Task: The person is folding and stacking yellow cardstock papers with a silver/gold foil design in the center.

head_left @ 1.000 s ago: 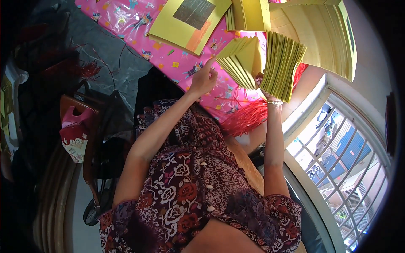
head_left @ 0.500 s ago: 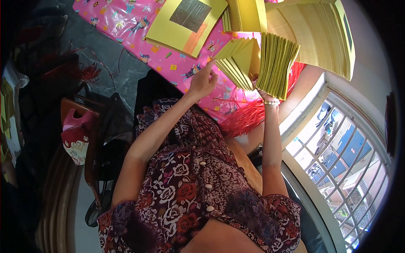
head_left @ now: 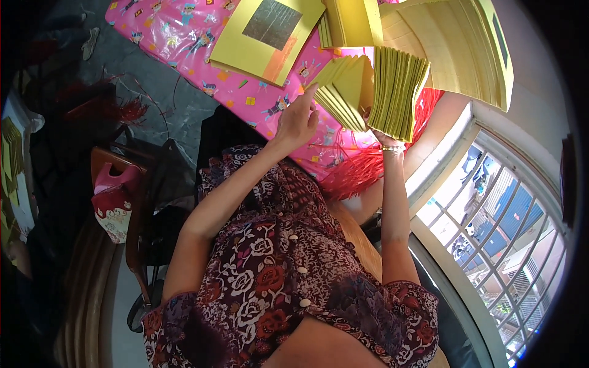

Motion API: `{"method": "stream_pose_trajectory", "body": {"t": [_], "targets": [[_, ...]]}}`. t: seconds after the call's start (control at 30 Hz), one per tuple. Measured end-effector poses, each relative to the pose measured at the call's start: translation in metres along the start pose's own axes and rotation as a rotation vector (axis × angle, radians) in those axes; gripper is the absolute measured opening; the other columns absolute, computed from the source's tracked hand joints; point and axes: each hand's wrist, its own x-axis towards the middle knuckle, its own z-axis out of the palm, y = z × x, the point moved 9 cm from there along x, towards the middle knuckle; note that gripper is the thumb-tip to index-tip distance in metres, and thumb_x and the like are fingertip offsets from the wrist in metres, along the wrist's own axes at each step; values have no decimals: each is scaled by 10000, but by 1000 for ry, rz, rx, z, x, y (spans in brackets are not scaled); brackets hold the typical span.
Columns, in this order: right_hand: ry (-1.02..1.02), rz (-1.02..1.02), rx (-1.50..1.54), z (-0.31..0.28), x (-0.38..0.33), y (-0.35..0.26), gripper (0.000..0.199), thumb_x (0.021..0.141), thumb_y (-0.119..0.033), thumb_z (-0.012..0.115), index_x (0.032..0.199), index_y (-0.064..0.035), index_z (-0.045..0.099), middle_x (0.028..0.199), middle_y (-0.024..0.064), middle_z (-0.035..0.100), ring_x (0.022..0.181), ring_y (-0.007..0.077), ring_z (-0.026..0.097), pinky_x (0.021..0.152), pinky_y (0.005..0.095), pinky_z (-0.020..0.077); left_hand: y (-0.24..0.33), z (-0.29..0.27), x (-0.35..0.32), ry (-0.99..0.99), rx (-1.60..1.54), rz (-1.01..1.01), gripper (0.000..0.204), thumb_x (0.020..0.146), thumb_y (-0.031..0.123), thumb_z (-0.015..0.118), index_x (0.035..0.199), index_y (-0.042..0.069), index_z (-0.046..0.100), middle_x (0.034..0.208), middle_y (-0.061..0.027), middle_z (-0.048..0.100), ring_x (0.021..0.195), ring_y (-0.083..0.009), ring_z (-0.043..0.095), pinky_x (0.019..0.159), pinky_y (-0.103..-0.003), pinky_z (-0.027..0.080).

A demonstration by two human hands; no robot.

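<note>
My right hand [head_left: 386,140] grips a thick bundle of folded yellow paper sheets [head_left: 396,92] from below; most of its fingers are hidden behind the paper. Part of the bundle fans out to the left as loose yellow leaves [head_left: 340,92]. At the outer edge of these leaves is my left hand [head_left: 297,122], its index finger stretched toward their corner and the other fingers loosely bent. Nothing shows in its grasp. A flat stack of yellow paper [head_left: 261,46] with a silver square and an orange patch lies on the pink patterned table cover [head_left: 184,37].
Another folded yellow bundle [head_left: 353,21] and a large curved stack of yellow paper [head_left: 457,49] occupy the far right. Red shredded strands [head_left: 359,172] lie under my right wrist. A barred window [head_left: 491,239] is at the right. A chair [head_left: 138,245] and pink container [head_left: 116,178] stand left.
My left hand has risen slightly along the edge of the fanned leaves, its index finger still stretched out. The right hand keeps its grip on the bundle.
</note>
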Motion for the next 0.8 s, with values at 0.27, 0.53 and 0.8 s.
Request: {"method": "stream_pose_trajectory", "body": {"t": [0.27, 0.53, 0.8], "targets": [[-137, 90, 92, 53, -5, -33, 491, 834, -339, 550, 1216, -30, 529, 1152, 149, 613, 1017, 262, 613, 901, 419, 505, 69, -12, -7, 96, 193, 219, 455, 785, 1, 547, 1234, 25, 472, 941, -199, 524, 868, -377, 549, 741, -446, 459], [-374, 220, -168, 46, -1, -100, 522, 794, -280, 595, 1232, -8, 517, 1134, 153, 622, 987, 250, 626, 885, 384, 513, 58, -5, -15, 86, -151, -6, 335, 843, 33, 557, 1177, 52, 531, 966, -130, 571, 841, -243, 591, 671, -322, 482], [-551, 416, -554, 90, -49, -116, 679, 673, -125, 684, 1291, 50, 465, 1100, 145, 639, 909, 215, 644, 830, 317, 525, 59, -21, -41, 11, -130, -18, 262, 954, 129, 530, 1204, 50, 532, 967, -35, 604, 793, -102, 584, 661, -244, 472]]}}
